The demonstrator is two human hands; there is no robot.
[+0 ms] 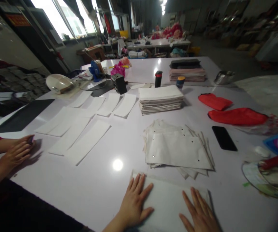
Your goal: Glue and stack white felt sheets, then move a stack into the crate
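Observation:
My left hand point(133, 201) lies flat, fingers spread, on the left part of a white fabric piece point(167, 199) at the table's near edge. On the right part of the same piece rests my right hand point(199, 212), also flat with fingers apart. Just beyond the piece sits a loose pile of white pieces with small holes point(177, 149). Farther back stands a neat stack of white sheets point(160, 98).
Another person's hands point(16, 151) rest on the table at left, near several white strips point(81, 129) laid out flat. A black phone point(224, 138), red fabric pieces point(236, 116), a plate with a red-handled tool point(269, 170), two bottles point(158, 79) and a black sheet point(24, 116) also lie on the white table point(100, 180).

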